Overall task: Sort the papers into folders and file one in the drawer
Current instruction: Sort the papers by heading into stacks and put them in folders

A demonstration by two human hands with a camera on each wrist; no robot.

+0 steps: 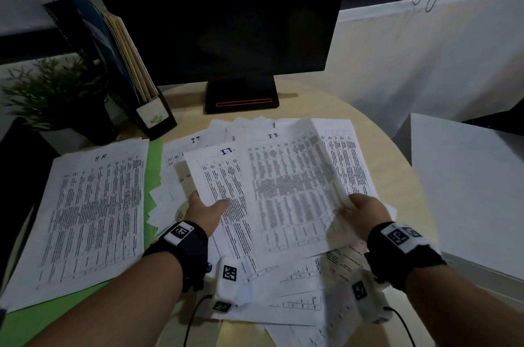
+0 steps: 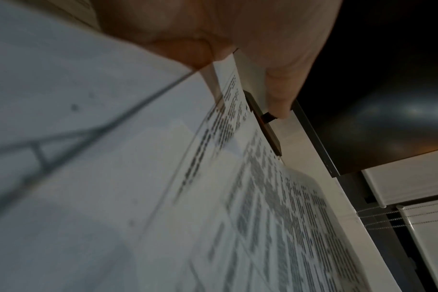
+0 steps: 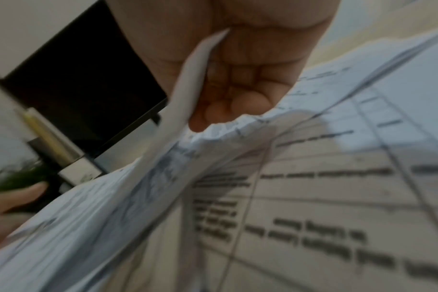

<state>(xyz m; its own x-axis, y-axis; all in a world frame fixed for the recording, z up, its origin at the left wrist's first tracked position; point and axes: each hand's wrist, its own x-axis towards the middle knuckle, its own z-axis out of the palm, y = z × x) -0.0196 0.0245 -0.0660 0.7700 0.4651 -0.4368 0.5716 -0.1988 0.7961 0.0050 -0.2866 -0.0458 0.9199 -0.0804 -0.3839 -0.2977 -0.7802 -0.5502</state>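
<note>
Both hands hold a loose bundle of printed sheets marked "IT" (image 1: 283, 185) just above the round table. My left hand (image 1: 209, 203) pinches the bundle's left edge, thumb on top and fingers underneath; the left wrist view shows the left hand (image 2: 237, 53) clamping the sheet (image 2: 262, 217). My right hand (image 1: 354, 209) grips the right edge. The right wrist view has the right hand (image 3: 237, 94) curled round a crumpled paper edge (image 3: 212, 158). A stack marked "HR" (image 1: 96, 213) lies on an open green folder (image 1: 154, 168) at the left.
More loose sheets (image 1: 297, 298) lie scattered under and in front of my wrists. A dark monitor (image 1: 226, 20) stands behind the papers, with a black file holder with folders (image 1: 147, 108) and a potted plant (image 1: 56, 94) at the back left. A white cabinet top (image 1: 467, 182) borders the table at the right.
</note>
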